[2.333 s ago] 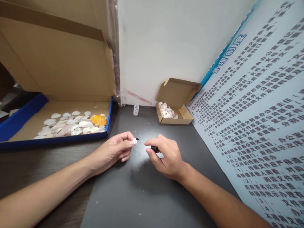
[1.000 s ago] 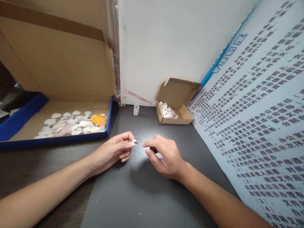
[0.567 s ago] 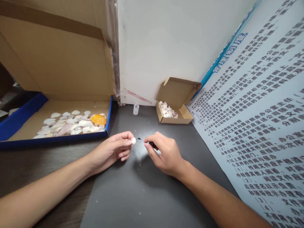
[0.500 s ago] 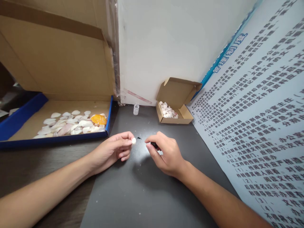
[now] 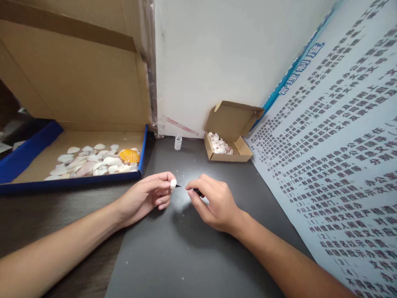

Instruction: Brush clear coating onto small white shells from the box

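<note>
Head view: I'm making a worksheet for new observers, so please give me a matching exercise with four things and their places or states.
Things
1. Left hand
2. Orange shell
3. Right hand
4. Clear bottle

Places or states
A. Standing upright on the dark surface
B. Holding a black tool
C. Inside the blue-sided box
D. Holding a small white piece

Pairs: 1-D, 2-C, 3-B, 4-A

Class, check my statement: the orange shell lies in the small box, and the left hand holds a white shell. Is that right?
Not quite: the orange shell lies in the blue box, as the head view shows. The left hand does hold a white shell.
</note>
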Available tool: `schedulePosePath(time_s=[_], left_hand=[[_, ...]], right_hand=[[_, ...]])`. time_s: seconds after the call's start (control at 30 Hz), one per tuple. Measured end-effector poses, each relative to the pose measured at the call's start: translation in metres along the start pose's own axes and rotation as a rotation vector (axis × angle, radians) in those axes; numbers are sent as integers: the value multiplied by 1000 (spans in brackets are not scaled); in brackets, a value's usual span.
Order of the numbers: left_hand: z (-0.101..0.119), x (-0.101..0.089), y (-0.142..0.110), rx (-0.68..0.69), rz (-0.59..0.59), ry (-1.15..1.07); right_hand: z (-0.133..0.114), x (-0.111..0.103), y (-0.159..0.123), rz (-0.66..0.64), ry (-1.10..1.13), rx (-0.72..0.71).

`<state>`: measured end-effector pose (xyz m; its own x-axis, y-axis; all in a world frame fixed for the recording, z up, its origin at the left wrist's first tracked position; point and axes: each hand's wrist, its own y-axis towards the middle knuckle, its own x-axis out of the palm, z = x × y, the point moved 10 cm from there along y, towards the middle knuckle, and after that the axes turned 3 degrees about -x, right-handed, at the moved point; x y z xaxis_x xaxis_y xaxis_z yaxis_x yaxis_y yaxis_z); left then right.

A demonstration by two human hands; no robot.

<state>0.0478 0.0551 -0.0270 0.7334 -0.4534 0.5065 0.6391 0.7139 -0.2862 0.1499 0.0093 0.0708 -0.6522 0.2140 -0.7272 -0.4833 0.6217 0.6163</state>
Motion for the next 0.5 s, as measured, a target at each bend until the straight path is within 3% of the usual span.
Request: schedulePosePath(time_s=[0.5], left_hand=[[1, -1, 1, 13, 0, -6]], right_hand=[[-7, -5, -1, 74, 59, -90]])
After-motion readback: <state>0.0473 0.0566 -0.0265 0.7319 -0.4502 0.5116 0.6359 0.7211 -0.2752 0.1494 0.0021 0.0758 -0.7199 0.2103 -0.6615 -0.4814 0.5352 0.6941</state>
